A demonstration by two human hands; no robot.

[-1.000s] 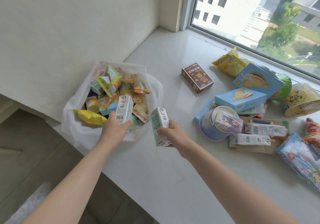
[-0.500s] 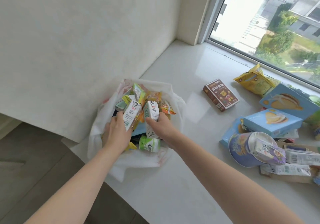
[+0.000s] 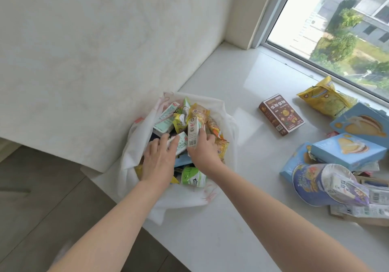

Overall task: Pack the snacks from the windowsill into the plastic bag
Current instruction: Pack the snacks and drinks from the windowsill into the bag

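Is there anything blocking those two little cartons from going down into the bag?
No lid or barrier: the plastic bag gapes open. But it is heaped with snacks already, so the carton in the right hand and the one under the left hand meet packets right below them and can only sit on top of the pile.

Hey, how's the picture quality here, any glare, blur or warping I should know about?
Head view: daylight from the window overexposes the buildings outside; a pale glare patch sits on the windowsill beside the plastic bag; the wide-angle lens bows the window frame and stretches both forearms; soft shadows only; the hands and bag contents are reasonably sharp.
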